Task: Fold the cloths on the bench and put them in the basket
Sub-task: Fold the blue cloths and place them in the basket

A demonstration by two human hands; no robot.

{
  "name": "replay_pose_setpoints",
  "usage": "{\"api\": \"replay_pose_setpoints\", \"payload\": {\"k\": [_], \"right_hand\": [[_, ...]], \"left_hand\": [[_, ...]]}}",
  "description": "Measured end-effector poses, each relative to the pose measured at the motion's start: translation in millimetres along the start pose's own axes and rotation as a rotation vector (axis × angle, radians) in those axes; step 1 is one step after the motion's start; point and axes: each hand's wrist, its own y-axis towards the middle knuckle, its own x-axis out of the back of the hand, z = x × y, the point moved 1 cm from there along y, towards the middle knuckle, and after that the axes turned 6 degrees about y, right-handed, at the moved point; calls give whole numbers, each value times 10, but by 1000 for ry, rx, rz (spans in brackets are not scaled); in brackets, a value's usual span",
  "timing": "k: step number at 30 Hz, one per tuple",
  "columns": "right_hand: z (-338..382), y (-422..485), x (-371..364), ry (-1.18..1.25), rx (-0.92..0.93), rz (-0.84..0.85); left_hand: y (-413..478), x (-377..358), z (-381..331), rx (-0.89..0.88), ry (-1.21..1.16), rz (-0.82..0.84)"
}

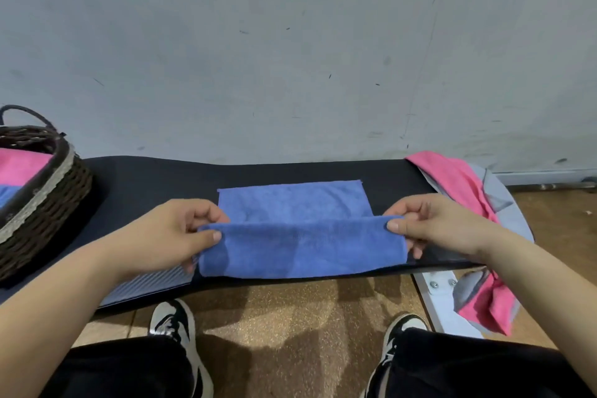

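Both forearms reach in over the counter point(145, 184) near edge, left hand point(171, 233) and right hand point(433, 226) each pinching one end of blue cloth point(300, 249), thumbs on near side

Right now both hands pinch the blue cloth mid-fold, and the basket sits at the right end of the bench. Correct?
No. The head view shows the basket at the left end of the bench, not the right. The rest holds: the left hand and right hand pinch the blue cloth mid-fold.

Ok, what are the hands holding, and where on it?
The blue cloth: the left hand pinches the left end of its raised near edge, the right hand the right end.
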Motion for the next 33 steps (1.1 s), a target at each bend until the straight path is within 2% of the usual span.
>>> {"api": "replay_pose_setpoints", "payload": {"k": [5, 8, 12, 17, 22, 27, 30, 33], "right_hand": [[54, 441, -58, 42, 95, -281], [71, 772, -124, 9, 124, -402], [27, 1126, -127, -163, 113, -525], [-119, 1293, -176, -362, 40, -488], [-74, 1307, -223, -446, 56, -544], [-90, 1276, -256, -501, 51, -572], [-58, 1238, -299, -697, 167, -562], [19, 1145, -450, -787, 334, -369]], "left_hand": [[388, 12, 24, 67, 35, -246], [652, 1, 91, 104, 118, -315], [981, -30, 183, 116, 243, -334], [1167, -103, 336, 109, 395, -257], [1161, -74, 345, 59, 399, -313], [1153, -143, 326, 91, 479, -181], [1153, -144, 282, 172, 379, -159], [1144, -157, 213, 257, 271, -122]]}}
